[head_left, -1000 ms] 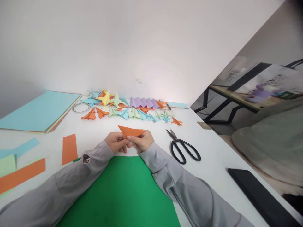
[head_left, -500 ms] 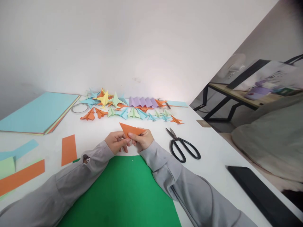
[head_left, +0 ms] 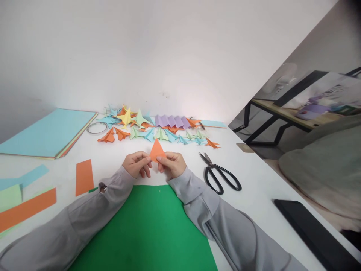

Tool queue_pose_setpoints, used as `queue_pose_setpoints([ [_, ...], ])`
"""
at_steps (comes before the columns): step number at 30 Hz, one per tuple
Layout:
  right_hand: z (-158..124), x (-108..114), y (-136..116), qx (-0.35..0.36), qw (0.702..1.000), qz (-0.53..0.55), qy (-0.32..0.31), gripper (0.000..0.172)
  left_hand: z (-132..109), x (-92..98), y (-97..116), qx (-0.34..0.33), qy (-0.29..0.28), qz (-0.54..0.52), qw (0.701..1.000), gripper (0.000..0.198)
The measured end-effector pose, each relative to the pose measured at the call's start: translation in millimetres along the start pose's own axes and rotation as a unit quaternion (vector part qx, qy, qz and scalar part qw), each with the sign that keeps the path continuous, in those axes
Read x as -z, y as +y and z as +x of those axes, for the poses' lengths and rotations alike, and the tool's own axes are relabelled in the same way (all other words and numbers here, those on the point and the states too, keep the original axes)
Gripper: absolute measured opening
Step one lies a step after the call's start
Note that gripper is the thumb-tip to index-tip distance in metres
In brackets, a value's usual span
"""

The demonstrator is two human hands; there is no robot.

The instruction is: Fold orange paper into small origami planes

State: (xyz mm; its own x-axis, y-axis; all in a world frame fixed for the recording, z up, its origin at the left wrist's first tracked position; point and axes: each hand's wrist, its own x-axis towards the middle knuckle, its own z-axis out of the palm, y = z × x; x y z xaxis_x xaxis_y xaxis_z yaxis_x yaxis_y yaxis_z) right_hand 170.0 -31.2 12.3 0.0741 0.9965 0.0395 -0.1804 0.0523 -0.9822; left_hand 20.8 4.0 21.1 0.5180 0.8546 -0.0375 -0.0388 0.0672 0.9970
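Head view, hands: the left hand (head_left: pixel 136 164) and the right hand (head_left: pixel 172 164) pinch together a small orange folded paper (head_left: pixel 157 151); each hand grasps one lower corner of it.
Folded paper: it stands with the tip up, lifted a little above the white table (head_left: pixel 254 180), between both hands and just beyond the green sheet (head_left: pixel 146 229).
Green sheet: it lies flat under both grey sleeves, near the person.
Scissors: black scissors (head_left: pixel 221 175) lie near the right hand, apart from it, blades pointing away.
Far row: many small folded figures (head_left: pixel 158 130) in orange, blue, green and yellow lie along the wall, with a purple pleated paper (head_left: pixel 172 121) among them.
Ring: a thin ring (head_left: pixel 96 128), maybe a tape roll, lies at the left end of the row.
Left side: a stack of coloured sheets (head_left: pixel 47 133) with blue on top; nearer, orange strips (head_left: pixel 84 177), a blue one and a green one lie loose.
Right edge: a black flat object (head_left: pixel 313 233) lies at the table border.
In the way: nothing lies between the hands and the scissors.
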Motion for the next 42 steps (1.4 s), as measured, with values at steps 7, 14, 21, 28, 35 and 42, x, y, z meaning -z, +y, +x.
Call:
queue_pose_setpoints([
  [7,-4,-6,0,-0.005,0.999,-0.019,-0.040,0.031,3,1.0,1,0.001,0.044,-0.036,0.998,0.033],
  [14,0,-7,1,-0.008,0.999,0.051,0.009,0.042,3,0.0,-2,-0.019,0.030,-0.039,0.999,0.036],
  [21,1,-1,10,0.008,1.000,0.015,0.011,0.034,0,-5.3,-4,-0.025,0.034,-0.014,0.999,0.030],
  [28,-1,-3,12,0.010,1.000,0.022,-0.006,0.033,4,-1.7,-8,-0.001,0.008,0.002,1.000,0.029],
  [35,-4,-7,4,-0.012,0.999,0.023,-0.023,0.032,3,-0.1,-7,0.015,0.001,-0.001,1.000,0.032],
  [42,-4,-3,3,-0.023,0.998,0.032,-0.047,0.030,-1,-2.0,-7,-0.040,0.044,0.031,0.998,0.028],
])
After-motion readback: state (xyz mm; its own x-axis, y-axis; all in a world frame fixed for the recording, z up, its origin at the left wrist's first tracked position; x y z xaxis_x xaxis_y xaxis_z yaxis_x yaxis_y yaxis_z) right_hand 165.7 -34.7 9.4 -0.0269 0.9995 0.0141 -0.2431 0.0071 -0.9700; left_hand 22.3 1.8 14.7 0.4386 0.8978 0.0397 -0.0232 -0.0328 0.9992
